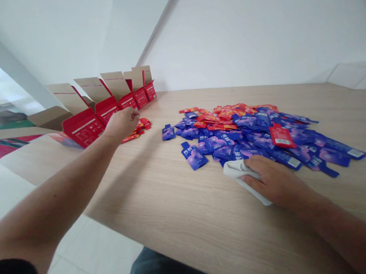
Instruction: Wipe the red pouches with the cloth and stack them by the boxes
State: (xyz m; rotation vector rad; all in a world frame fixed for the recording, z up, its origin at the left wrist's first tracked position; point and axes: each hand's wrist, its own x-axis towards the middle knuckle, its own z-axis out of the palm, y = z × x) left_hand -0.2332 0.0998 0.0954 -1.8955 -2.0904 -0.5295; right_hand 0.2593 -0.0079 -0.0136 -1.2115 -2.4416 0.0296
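Note:
My right hand [271, 179] grips a folded white cloth [236, 168] at the near edge of a heap of sachets. Blue-purple sachets [194, 156] make up most of that heap, with red-orange sachets [221, 116] on its far side and one red sachet [281, 136] on top. My left hand [123, 123] is stretched out to the left, its fingers curled together; whether anything is in them is hidden. Beside it lies a small pile of red sachets [144, 123]. Just beyond stands a row of open red boxes [86, 126], flaps up.
The wooden table [180, 210] meets a white wall at the back. A clear plastic-like piece [65, 139] sits by the nearest box at the table's left edge. My leg [165, 268] is under the front edge.

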